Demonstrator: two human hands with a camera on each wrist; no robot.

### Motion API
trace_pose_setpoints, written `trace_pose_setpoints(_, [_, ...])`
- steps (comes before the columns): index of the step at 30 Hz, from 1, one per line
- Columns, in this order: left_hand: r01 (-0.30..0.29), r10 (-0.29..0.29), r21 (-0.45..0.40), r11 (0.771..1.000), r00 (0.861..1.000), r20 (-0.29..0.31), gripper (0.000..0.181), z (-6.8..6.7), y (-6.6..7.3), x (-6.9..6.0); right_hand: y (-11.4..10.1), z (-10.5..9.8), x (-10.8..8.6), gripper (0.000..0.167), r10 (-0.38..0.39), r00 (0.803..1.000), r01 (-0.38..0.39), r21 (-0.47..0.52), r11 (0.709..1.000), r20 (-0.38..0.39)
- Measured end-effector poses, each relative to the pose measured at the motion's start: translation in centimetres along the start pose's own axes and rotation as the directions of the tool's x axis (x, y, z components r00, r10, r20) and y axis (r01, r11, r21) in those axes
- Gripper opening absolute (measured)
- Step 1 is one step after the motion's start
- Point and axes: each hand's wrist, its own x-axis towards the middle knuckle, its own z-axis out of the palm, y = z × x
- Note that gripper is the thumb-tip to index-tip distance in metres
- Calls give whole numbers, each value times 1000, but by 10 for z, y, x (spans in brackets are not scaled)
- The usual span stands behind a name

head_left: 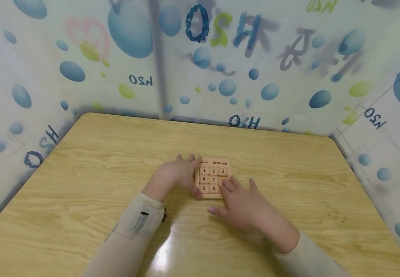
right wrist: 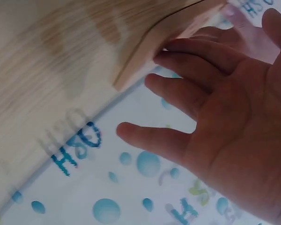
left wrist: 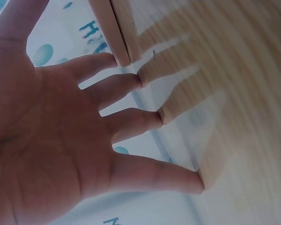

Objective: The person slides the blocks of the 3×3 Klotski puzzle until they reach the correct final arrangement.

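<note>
A wooden number sliding puzzle (head_left: pixel 215 162) lies flat on the table. Its numbered tiles read 1, 2, 3 on top, then 4 and 7, then 5 and 6; the right ends of the two lower rows are partly hidden by fingers. At the puzzle's left side, my left hand (head_left: pixel 178 174) rests with fingers spread, thumb by the lower left corner and index finger by the upper left. In the left wrist view, straight fingertips (left wrist: pixel 152 117) meet the tabletop. My right hand (head_left: pixel 243 204) reaches over the lower right, its extended fingers touching the tiles and its thumb standing apart.
The wood-grain table (head_left: pixel 290 173) has rounded far corners. Behind it and along both sides stand pale walls (head_left: pixel 200 77) printed with blue and green drops and lettering. Glare lies on the tabletop near the front.
</note>
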Motion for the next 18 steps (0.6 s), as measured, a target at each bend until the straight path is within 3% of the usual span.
trace_pose_setpoints(3, [0, 0, 0, 1000, 1000, 1, 128, -1, 0, -1, 2, -3, 5, 84, 0, 1000, 0, -5, 1000, -21])
trace_pose_setpoints(10, [5, -5, -6, 1000, 1000, 3, 128, 0, -1, 1, -8, -1, -4, 86, -90, 996, 90, 5, 996, 13])
trace_pose_setpoints(18, [16, -16, -9, 1000, 1000, 11, 128, -1, 1, 2, 3, -3, -12, 82, -7, 1000, 8, -46, 999, 23])
